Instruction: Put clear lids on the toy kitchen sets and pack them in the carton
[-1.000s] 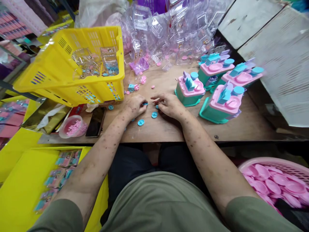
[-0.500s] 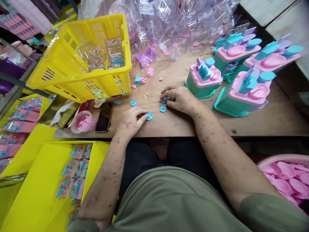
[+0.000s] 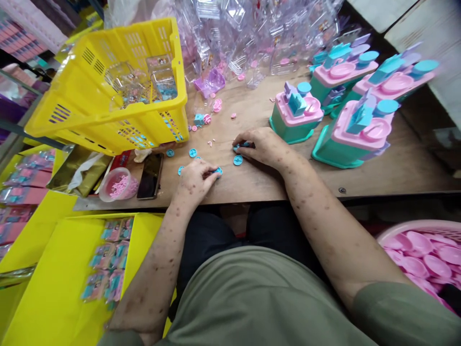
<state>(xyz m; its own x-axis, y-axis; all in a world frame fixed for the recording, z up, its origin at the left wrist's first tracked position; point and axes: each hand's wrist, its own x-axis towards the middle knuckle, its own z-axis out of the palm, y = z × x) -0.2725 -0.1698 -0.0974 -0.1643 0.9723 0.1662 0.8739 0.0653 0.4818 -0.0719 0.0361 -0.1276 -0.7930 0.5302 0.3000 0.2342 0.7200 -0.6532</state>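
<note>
My left hand (image 3: 192, 182) pinches a small round blue plastic disc (image 3: 218, 171) between thumb and fingers, low over the wooden table. My right hand (image 3: 264, 148) has its thumb and fingertips closed on another blue disc (image 3: 236, 148), mostly covered by the fingers. Just below those fingertips a loose blue disc (image 3: 238, 160) lies flat, cross-shaped ribs facing up. More such discs rest near my left hand: one blue disc (image 3: 193, 153) beyond it, another (image 3: 181, 170) at its left side, partly hidden, and one (image 3: 170, 153) farther left.
A yellow basket (image 3: 108, 127) holding clear plastic cases stands at the left. Clear packaging (image 3: 252, 33) is heaped behind. Green-and-pink toy units (image 3: 297, 115) stand at the right. A phone (image 3: 150, 176) and a tub of pink pieces (image 3: 118, 185) sit by the front edge.
The view has shifted slightly, moving the scene left. A blue disc now shows at the left side of my left hand. The disc in that hand is more covered by the fingers.
</note>
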